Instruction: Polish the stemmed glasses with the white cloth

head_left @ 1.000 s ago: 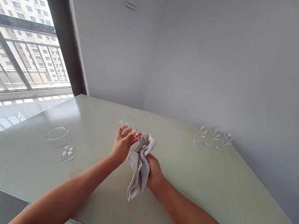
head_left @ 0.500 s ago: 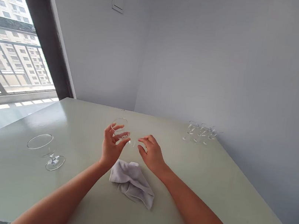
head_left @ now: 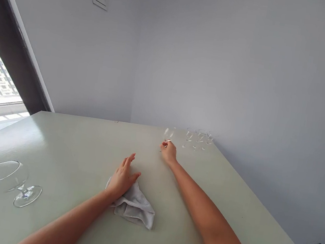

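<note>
Presently see crumpled grey cloth (head_left: 136, 208) on table (head_left: 84, 155), partly covered by spread left hand (head_left: 122, 179); cannot confirm contact. Note lone stemmed glass (head_left: 28, 196) well to left. Farther out, find second glass (head_left: 168, 134) pinched low in right hand (head_left: 169, 151). Beyond, to right, log cluster of glasses (head_left: 200, 136) near wall (head_left: 219, 65).

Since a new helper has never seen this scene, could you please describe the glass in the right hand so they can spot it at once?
Look across the pale table to its far side, where a cluster of glasses stands. Just left of them, the right hand holds a clear glass, visible above the hand. Unlike its neighbours, it is held.
</note>
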Demonstrator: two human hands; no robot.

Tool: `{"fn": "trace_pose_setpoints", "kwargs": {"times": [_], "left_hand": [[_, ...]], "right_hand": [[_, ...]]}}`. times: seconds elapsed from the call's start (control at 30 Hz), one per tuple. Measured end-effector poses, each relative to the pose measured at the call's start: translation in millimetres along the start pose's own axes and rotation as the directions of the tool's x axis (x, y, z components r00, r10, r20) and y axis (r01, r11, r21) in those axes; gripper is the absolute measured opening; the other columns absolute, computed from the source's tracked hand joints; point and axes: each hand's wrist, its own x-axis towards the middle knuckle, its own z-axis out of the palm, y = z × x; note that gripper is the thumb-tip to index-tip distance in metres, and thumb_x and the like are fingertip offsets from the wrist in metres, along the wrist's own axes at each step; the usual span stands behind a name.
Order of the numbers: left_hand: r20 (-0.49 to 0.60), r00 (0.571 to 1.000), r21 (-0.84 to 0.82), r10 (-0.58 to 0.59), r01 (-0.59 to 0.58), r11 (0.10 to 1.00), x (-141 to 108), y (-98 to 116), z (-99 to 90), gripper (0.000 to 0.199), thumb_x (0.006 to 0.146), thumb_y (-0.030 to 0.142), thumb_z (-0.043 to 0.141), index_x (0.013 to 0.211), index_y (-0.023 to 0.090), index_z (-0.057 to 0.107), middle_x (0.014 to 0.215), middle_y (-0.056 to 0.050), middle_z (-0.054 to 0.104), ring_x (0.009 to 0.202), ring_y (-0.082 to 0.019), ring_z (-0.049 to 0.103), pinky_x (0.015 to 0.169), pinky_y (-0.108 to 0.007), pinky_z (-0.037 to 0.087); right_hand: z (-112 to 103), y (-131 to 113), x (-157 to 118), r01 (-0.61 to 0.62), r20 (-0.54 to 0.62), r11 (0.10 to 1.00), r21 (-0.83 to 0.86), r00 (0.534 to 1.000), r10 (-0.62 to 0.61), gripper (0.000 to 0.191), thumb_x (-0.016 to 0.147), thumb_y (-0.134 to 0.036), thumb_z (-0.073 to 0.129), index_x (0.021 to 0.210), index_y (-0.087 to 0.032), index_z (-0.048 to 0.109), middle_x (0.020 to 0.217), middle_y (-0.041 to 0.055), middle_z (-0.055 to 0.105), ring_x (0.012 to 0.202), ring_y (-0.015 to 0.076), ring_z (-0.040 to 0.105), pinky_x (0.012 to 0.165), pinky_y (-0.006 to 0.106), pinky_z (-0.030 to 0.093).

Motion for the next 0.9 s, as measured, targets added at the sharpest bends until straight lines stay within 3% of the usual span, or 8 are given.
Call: {"fn": "trace_pose_setpoints", "kwargs": {"times": [0.1, 0.23, 0.53, 0.63, 0.73, 0.83, 0.9], "left_hand": [[0.070, 0.997, 0.060, -0.045, 0.040, 0.997, 1.2, -2.5, 1.7, 0.045, 0.079, 0.030, 0.049, 0.122, 0.026, 0.040, 0.124, -0.004, 0.048, 0.115, -0.020, 0.044, 0.097, -0.037, 0.033], [0.079, 0.995, 0.043, -0.065, 0.062, 0.997, 3.4, -2.5, -1.2, 0.039, 0.078, 0.029, 0.048, 0.117, 0.026, 0.044, 0.122, -0.003, 0.050, 0.113, -0.018, 0.046, 0.095, -0.033, 0.035], [0.089, 0.994, 0.025, -0.068, 0.066, 0.998, 3.8, -1.9, -1.3, 0.036, 0.077, 0.026, 0.049, 0.112, 0.025, 0.048, 0.118, -0.003, 0.053, 0.110, -0.018, 0.048, 0.092, -0.031, 0.037], [0.078, 0.995, 0.008, -0.055, 0.055, 0.998, 3.1, -2.1, -1.4, 0.035, 0.076, 0.025, 0.049, 0.111, 0.025, 0.049, 0.116, -0.004, 0.054, 0.108, -0.019, 0.049, 0.092, -0.035, 0.038], [0.055, 0.998, -0.015, -0.035, 0.036, 0.999, 3.0, -3.1, -0.9, 0.035, 0.076, 0.024, 0.050, 0.111, 0.025, 0.049, 0.115, -0.004, 0.055, 0.107, -0.020, 0.050, 0.092, -0.037, 0.038], [0.036, 0.999, -0.040, -0.023, 0.024, 0.999, 3.0, -6.0, 0.8, 0.034, 0.076, 0.022, 0.050, 0.109, 0.024, 0.050, 0.112, -0.004, 0.055, 0.105, -0.019, 0.051, 0.091, -0.036, 0.040], [0.022, 1.000, -0.079, -0.020, 0.021, 0.997, 2.8, -7.6, 1.9, 0.033, 0.076, 0.021, 0.049, 0.109, 0.024, 0.050, 0.112, -0.004, 0.055, 0.105, -0.018, 0.051, 0.090, -0.035, 0.041]], "right_hand": [[-10.3, 30.7, 27.8, -0.104, -0.056, 0.994, -0.039, 0.993, 0.101, 0.005, 0.074, -0.020, 0.051, 0.075, -0.017, 0.055, 0.080, 0.0041, 0.062, 0.070, 0.0144, 0.056, 0.064, 0.025, 0.038], [-10.1, 53.7, 44.4, -0.184, -0.091, 0.981, -0.065, 0.980, 0.178, 0.002, 0.072, -0.018, 0.052, 0.070, -0.018, 0.052, 0.077, 0.0030, 0.061, 0.067, 0.0134, 0.054, 0.059, 0.023, 0.036], [-6.6, 60.0, 56.1, -0.216, -0.127, 0.974, -0.075, 0.970, 0.205, 0.002, 0.070, -0.016, 0.054, 0.069, -0.017, 0.053, 0.073, 0.0022, 0.060, 0.066, 0.0123, 0.053, 0.059, 0.022, 0.034], [-14.2, 56.2, 51.8, -0.215, -0.124, 0.973, -0.077, 0.971, 0.205, 0.002, 0.069, -0.016, 0.054, 0.070, -0.015, 0.055, 0.074, 0.0034, 0.060, 0.068, 0.0137, 0.053, 0.063, 0.023, 0.035], [-24.4, 48.9, 40.0, -0.217, -0.130, 0.974, -0.065, 0.970, 0.207, 0.016, 0.069, -0.019, 0.055, 0.083, -0.012, 0.058, 0.085, 0.0080, 0.059, 0.076, 0.0163, 0.054, 0.069, 0.026, 0.037], [-32.9, 32.7, 11.3, -0.194, -0.120, 0.981, -0.031, 0.975, 0.189, 0.033, 0.075, -0.024, 0.049, 0.104, -0.009, 0.054, 0.099, 0.0126, 0.056, 0.084, 0.0183, 0.053, 0.074, 0.029, 0.038], [-36.7, 13.6, -21.4, -0.136, -0.063, 0.991, -0.002, 0.989, 0.136, 0.031, 0.079, -0.027, 0.044, 0.104, -0.012, 0.055, 0.098, 0.0103, 0.056, 0.083, 0.0176, 0.053, 0.075, 0.030, 0.039]]}}
